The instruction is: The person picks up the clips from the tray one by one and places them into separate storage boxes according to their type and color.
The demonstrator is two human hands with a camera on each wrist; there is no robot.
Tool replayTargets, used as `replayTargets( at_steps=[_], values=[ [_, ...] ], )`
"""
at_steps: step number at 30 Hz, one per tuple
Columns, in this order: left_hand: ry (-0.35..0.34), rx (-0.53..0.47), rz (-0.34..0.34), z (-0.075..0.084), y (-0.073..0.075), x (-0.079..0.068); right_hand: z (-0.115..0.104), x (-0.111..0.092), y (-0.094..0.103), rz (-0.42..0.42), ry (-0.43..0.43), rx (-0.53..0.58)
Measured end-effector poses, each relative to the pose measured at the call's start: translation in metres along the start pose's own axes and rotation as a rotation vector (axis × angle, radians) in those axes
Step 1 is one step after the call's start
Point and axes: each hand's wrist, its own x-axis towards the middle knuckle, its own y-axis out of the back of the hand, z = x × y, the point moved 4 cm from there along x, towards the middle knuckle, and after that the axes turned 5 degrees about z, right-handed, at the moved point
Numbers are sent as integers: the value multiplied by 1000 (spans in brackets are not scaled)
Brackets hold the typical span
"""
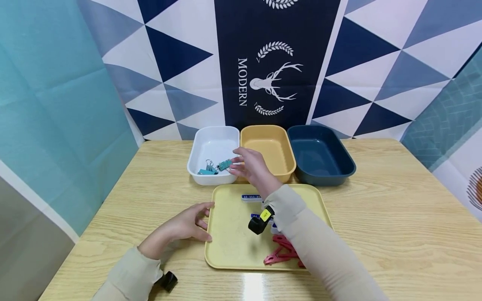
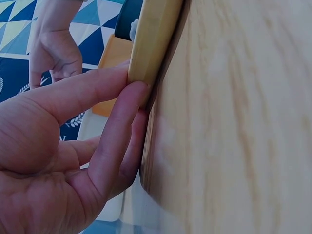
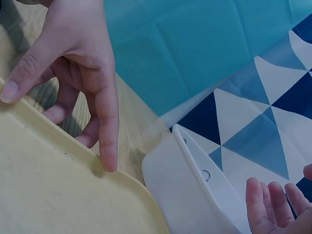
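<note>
My left hand (image 1: 190, 223) touches the left rim of a pale yellow tray (image 1: 229, 246), its thumb and index fingertip spaced along the edge. In the right wrist view, that hand's other fingers hang loosely outside the rim. Over the right side of a white bin (image 1: 203, 144), my right hand (image 1: 250, 167) has its fingers extended, with nothing held between them. Teal binder clips (image 1: 207, 170) lie in that bin, one close to the right fingertips. On the tray are red clothespins (image 1: 276, 257) and blue-and-white pieces (image 1: 251, 198), partly hidden by the right forearm.
A yellow bin (image 1: 269, 133) and a dark blue bin (image 1: 320, 177) stand right of the white one, in a row behind the tray. Patterned cloth (image 1: 180, 62) hangs behind the wooden table (image 1: 395, 217).
</note>
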Motion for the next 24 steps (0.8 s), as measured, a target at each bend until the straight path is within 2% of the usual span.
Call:
replayTargets(
  at_steps=[15,24],
  values=[
    [19,7,4,-1,0,0,-1,-13,11,-25,-4,-15],
    [6,24,-2,-1,0,0,1,-16,20,-18,23,-45]
  ],
)
